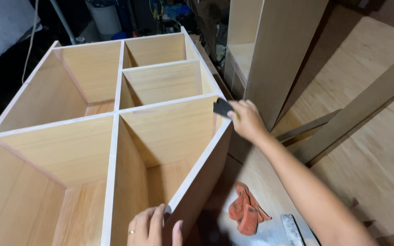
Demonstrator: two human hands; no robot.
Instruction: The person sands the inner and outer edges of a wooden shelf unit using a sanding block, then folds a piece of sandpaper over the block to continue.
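Observation:
A light wooden cabinet carcass (115, 127) with several open compartments lies in front of me, its white-edged panels facing up. My right hand (246, 119) holds a small dark pad (222, 107) against the top edge of the cabinet's right side panel, near where a divider meets it. My left hand (153, 226) grips the near end of that same side panel at the bottom of the view, fingers curled over its edge; a ring shows on one finger.
An orange rag (246, 210) lies on the wooden surface right of the cabinet, beside a flat grey metal piece (292, 230). Tall wooden panels (279, 50) and boards (365, 105) stand or lean at the right. Dark clutter and a white bucket (103, 18) sit behind.

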